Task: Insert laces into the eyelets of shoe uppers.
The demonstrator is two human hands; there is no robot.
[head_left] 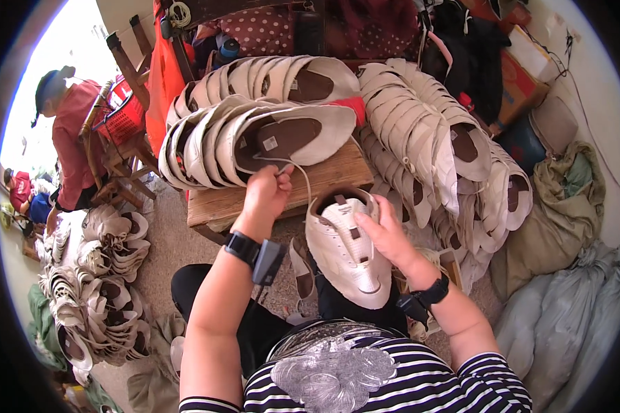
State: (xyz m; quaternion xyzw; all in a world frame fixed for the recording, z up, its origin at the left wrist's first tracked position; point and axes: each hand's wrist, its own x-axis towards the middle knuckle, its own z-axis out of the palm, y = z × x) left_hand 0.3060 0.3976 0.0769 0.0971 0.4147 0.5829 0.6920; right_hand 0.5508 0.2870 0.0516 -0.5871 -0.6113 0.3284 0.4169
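A cream shoe upper rests over my lap, its toe toward me and its dark-lined opening facing away. My right hand grips it from the right side, thumb lying on the tongue. Raised to the left, my left hand is closed in a pinch on a thin pale shoelace. The lace loops above the fingers and runs down to the upper's opening. Just beyond my left hand, a nested row of cream shoe uppers lies on a wooden bench.
More stacked uppers stand right of the bench, and another heap lies on the floor at left. Grey plastic sacks and an olive sack fill the right side. A person in red is near a wooden chair at far left.
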